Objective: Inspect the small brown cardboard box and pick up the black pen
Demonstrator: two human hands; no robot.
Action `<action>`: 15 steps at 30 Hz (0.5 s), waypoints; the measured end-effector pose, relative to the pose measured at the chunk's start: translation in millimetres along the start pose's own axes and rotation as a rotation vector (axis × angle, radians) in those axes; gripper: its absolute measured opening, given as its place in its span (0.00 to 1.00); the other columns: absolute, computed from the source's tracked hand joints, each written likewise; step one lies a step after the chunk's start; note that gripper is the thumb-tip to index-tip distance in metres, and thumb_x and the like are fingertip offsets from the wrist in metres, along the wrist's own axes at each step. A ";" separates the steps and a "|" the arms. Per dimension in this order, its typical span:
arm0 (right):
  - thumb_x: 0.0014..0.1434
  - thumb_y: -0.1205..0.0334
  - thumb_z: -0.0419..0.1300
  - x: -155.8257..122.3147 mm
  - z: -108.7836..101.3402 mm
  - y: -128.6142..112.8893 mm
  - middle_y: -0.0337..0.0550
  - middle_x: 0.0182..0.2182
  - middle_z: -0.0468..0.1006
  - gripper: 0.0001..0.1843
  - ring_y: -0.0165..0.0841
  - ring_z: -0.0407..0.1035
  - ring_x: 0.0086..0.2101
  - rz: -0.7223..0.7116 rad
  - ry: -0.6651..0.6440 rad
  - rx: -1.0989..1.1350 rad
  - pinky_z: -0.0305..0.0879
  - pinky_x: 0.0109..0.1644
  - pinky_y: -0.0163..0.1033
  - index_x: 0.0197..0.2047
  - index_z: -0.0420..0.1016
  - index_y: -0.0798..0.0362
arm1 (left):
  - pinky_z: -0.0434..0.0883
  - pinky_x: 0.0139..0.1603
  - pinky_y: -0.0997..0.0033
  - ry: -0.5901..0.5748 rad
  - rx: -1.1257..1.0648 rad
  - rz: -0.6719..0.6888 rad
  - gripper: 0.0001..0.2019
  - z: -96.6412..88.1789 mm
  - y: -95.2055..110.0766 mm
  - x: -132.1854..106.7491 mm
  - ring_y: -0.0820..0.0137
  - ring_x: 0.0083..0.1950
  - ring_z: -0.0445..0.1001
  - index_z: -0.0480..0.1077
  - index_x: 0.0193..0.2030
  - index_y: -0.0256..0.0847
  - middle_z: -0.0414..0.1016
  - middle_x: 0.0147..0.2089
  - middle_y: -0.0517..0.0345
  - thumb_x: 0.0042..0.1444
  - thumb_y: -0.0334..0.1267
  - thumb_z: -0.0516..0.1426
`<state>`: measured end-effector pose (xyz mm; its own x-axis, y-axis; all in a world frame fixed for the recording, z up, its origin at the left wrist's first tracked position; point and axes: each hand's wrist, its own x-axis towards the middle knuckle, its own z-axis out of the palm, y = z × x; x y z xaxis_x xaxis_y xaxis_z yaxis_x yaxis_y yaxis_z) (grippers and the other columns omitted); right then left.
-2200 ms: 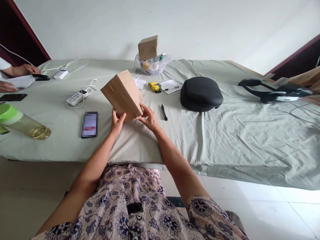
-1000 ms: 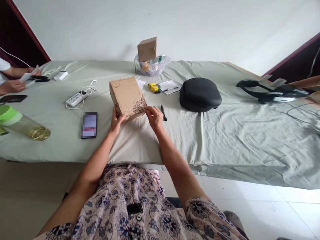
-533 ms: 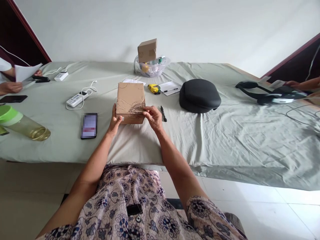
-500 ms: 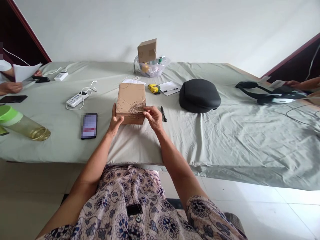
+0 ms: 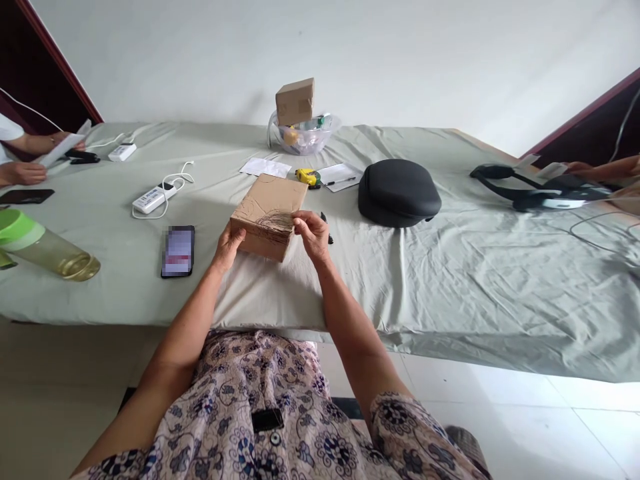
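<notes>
1. Nearest: 2 bare hands of the wearer. Left hand [image 5: 229, 241] clasps the near-left corner of a brown cardboard box [image 5: 269, 215]; right hand [image 5: 313, 231] pinches the box's near-right edge w/ thumb + fingers. Both closed on the box.
2. The box sits near the front edge of the table [image 5: 450, 267], which is covered w/ a grey-green cloth. Box is tilted, near end raised, top face scribbled w/ dark pen lines.
3. Beside the hands: 1 black pen [image 5: 326, 225] just right of the right hand, partly hidden; 1 smartphone [image 5: 178, 251] to the left, screen up.
4. Far left edge: 1 bottle w/ green cap [image 5: 43, 248] lying on its side; 1 more dark phone [image 5: 25, 196].
5. Mid table: 1 white power strip [image 5: 151, 196] w/ cable; 1 black oval case [image 5: 399, 192]; 1 yellow tape measure [image 5: 309, 176]; 2 white paper sheets [image 5: 265, 167], one w/ a pen on it.
6. Far: 1 clear bowl [image 5: 305, 135] w/ a 2nd, smaller cardboard box [image 5: 295, 102] on it. So 2 boxes total.
7. Right end: 1 black headset [image 5: 540, 187]. Other people's hands at the left and right edges.
8. Vs 0.5 s ago: the box lay square on; now it's turned clockwise and tipped. The 2nd sheet, then mostly hidden behind it, now shows fully.
</notes>
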<state>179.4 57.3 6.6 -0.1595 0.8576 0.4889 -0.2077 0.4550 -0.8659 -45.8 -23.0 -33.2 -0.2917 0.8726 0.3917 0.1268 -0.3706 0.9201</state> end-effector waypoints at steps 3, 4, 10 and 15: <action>0.48 0.29 0.70 8.9 -11.2 7.5 0.29 0.20 0.65 0.30 0.25 0.59 0.23 -0.009 0.123 -0.022 0.61 0.30 0.35 0.38 0.81 0.47 | 0.62 0.74 0.54 -0.037 -0.064 0.009 0.39 -2.9 0.5 0.2 0.52 0.72 0.68 0.72 0.63 0.41 0.77 0.64 0.45 0.53 0.67 0.63; 0.48 0.29 0.70 12.1 -16.1 10.1 0.28 0.20 0.63 0.30 0.25 0.58 0.23 -0.017 0.171 -0.037 0.61 0.31 0.35 0.39 0.80 0.47 | 0.62 0.75 0.54 -0.057 -0.085 -0.003 0.38 -3.1 1.1 0.0 0.51 0.72 0.67 0.74 0.62 0.41 0.78 0.63 0.46 0.52 0.67 0.64; 0.50 0.32 0.67 25.6 -46.4 21.3 0.32 0.28 0.69 0.30 0.27 0.63 0.30 -0.005 0.458 -0.154 0.64 0.39 0.36 0.41 0.79 0.50 | 0.68 0.70 0.53 -0.129 -0.278 -0.159 0.37 1.3 12.1 -3.0 0.48 0.69 0.71 0.78 0.55 0.39 0.82 0.58 0.46 0.46 0.65 0.70; 0.50 0.29 0.66 26.7 -53.9 21.0 0.31 0.24 0.67 0.30 0.26 0.61 0.27 0.142 0.406 0.009 0.58 0.32 0.33 0.33 0.74 0.50 | 0.69 0.70 0.54 -0.133 -0.442 -0.262 0.34 1.4 24.5 -3.2 0.51 0.69 0.72 0.79 0.55 0.40 0.82 0.59 0.48 0.47 0.60 0.71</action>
<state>222.8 102.6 -4.2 0.2053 0.9373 0.2816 -0.2201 0.3246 -0.9199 -40.4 -34.4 -12.0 -0.1336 0.9762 0.1709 -0.3542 -0.2081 0.9117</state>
